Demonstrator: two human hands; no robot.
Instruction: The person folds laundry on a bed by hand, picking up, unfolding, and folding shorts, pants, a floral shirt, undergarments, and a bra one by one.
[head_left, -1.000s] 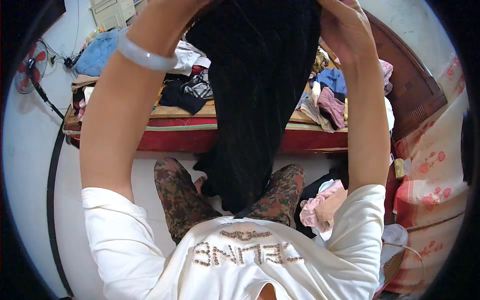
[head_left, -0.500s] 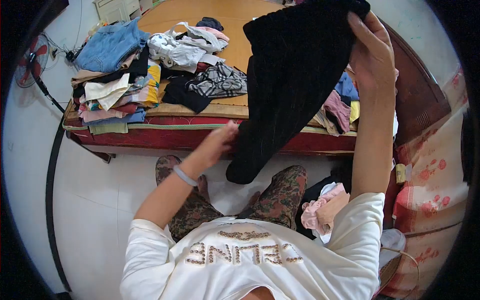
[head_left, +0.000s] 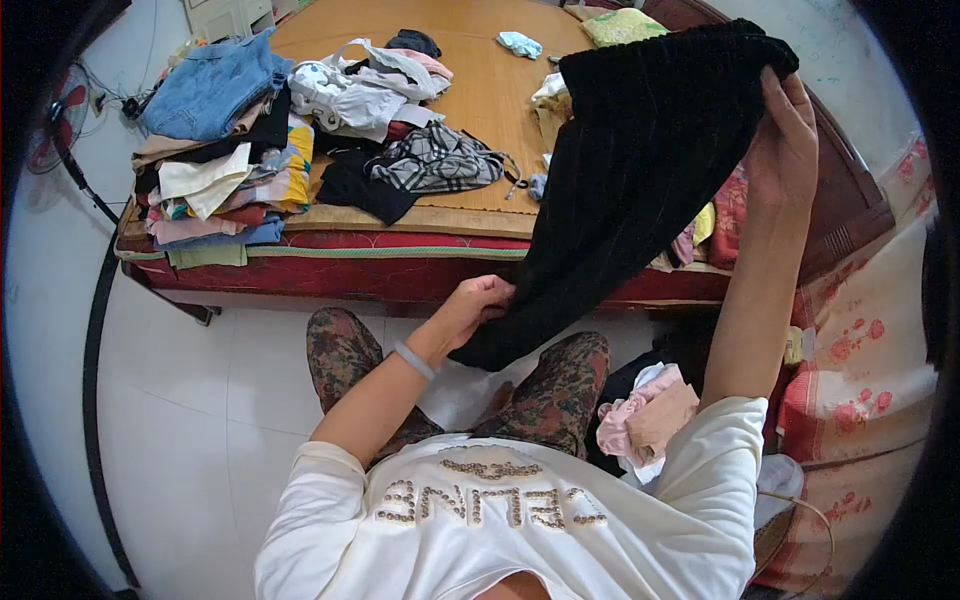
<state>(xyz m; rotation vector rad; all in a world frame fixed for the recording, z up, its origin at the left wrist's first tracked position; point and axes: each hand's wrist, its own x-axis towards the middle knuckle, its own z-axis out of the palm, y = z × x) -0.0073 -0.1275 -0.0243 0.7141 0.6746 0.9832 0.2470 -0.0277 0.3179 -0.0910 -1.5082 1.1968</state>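
Observation:
A long black garment (head_left: 630, 170) hangs slantwise in front of the bed, its wide end at the upper right and its narrow end low, above my knees. My right hand (head_left: 787, 140) grips the upper corner of the wide end, thumb in front. Lower down, my left hand (head_left: 478, 305) pinches the garment's left edge near the narrow end; its fingertips are partly hidden by the cloth. Beyond the garment, the wooden bed top (head_left: 470, 50) is partly covered by it.
Folded clothes with blue jeans (head_left: 215, 88) on top are stacked at the bed's left. White clothes (head_left: 360, 95) and a checked garment (head_left: 435, 160) lie beside them. Pink cloth (head_left: 640, 410) rests low on the right. A fan (head_left: 65, 115) stands far left.
My left hand has moved right and closed on the black garment's edge. My right hand has shifted right and slightly down, carrying the wide end along and uncovering items at the back of the bed.

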